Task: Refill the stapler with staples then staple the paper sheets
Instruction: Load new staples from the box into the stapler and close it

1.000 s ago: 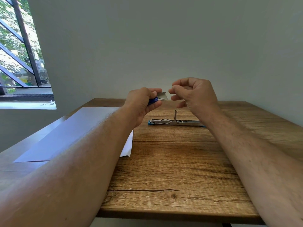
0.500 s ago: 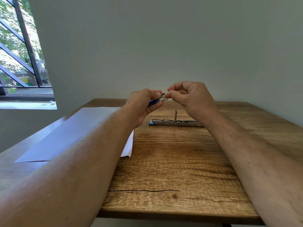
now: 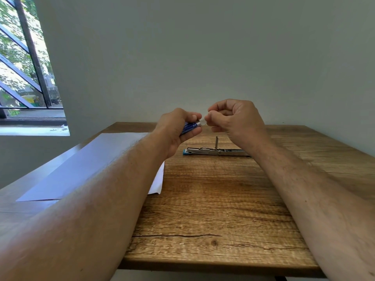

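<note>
Closing the gap now: our right hand (image 3: 233, 118) pinches the white tab poking from the blue staple box (image 3: 189, 126) w/ left hand (image 3: 176, 128) gripping it, opened stapler (image 3: 215, 151) waiting on the surface (image 3: 213, 209) by the paper sheets (image 3: 81, 169).

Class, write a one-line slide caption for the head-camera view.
Left hand holds a blue staple box while right hand pinches at its end, above the opened stapler on the wooden table.

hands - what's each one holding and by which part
Left hand grips the small blue staple box around its body; right hand pinches the pale end sticking out.
</note>
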